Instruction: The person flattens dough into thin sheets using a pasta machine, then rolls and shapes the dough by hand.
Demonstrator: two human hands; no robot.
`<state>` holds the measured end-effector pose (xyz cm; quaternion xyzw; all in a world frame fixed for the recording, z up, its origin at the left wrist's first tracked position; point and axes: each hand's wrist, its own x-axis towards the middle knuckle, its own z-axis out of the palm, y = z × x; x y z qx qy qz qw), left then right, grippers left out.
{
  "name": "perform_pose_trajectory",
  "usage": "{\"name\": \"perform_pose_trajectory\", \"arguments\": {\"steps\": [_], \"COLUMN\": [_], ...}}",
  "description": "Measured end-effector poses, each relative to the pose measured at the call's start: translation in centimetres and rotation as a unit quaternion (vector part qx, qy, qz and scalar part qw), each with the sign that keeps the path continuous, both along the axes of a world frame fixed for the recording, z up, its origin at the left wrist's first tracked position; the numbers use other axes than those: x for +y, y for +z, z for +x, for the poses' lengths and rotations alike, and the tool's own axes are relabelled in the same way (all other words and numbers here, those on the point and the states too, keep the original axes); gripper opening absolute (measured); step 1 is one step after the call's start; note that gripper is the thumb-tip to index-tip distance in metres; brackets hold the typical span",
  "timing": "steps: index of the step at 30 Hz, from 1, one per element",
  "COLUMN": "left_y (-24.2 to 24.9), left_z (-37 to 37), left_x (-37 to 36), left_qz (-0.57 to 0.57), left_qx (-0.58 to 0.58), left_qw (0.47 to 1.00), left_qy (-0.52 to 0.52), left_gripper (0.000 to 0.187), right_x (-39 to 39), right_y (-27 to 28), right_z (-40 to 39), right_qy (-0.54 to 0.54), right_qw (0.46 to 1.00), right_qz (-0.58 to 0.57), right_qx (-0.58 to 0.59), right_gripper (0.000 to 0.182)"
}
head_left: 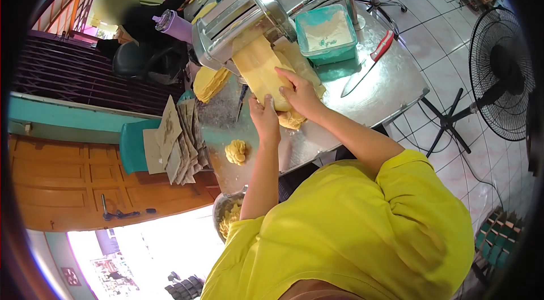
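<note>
A wide yellow dough sheet point(258, 67) hangs from the front of a metal dough roller machine point(212, 45). My left hand point(264, 117) is closed on the sheet's lower end, thumb on top. My right hand point(299, 96) grips its right edge, with the thumb and a finger on the upper face; the fingers underneath are hidden. Behind my hands, more dough point(291, 121) lies on the metal table point(374, 93). Left of the machine rests a stack of dough sheets point(209, 83). A small dough lump point(236, 152) sits near the table's left edge.
A teal tub point(334, 58) of white powder stands right of the machine, beside a red-handled knife point(381, 50). A co-worker point(148, 25) sits across the table. A fan point(501, 67) stands at right; a bowl point(219, 218) of dough is below the table edge.
</note>
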<state>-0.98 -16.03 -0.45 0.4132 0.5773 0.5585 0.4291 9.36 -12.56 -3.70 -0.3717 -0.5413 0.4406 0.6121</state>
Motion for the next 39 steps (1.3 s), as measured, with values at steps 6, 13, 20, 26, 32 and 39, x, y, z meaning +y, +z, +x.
{"name": "perform_pose_trajectory", "arguments": {"steps": [6, 13, 20, 26, 32, 39], "left_y": [-1.8, -2.1, -1.4, -2.1, -0.8, -1.1], "left_z": [-0.4, -0.2, 0.0, -1.7, -7.1, -10.1], "left_x": [-0.6, -2.9, -4.7, -4.4, 2.1, 12.4], "left_qz": [0.038, -0.048, -0.047, -0.075, 0.072, 0.146], "left_qx": [0.055, 0.188, 0.222, 0.233, 0.291, 0.068], "left_qw": [0.998, 0.981, 0.973, 0.969, 0.948, 0.987], "left_qy": [0.003, -0.016, -0.028, -0.032, 0.102, 0.013], "left_gripper": [0.037, 0.045, 0.063, 0.073, 0.064, 0.058], "right_x": [-2.0, -3.4, -4.4, -4.9, 1.6, 13.4], "right_y": [1.2, -0.3, -1.0, 0.6, 5.8, 12.9], "right_z": [1.4, 1.9, 3.5, 6.1, 5.4, 1.2], "right_qy": [0.025, 0.014, 0.034, 0.048, -0.112, -0.322], "right_qw": [0.995, 0.993, 0.960, 0.925, 0.903, 0.768], "right_qz": [-0.051, -0.004, 0.037, 0.095, 0.254, 0.372], "right_qx": [-0.082, -0.118, -0.277, -0.366, -0.328, -0.409], "right_gripper": [0.040, 0.035, 0.034, 0.021, 0.025, 0.032]}}
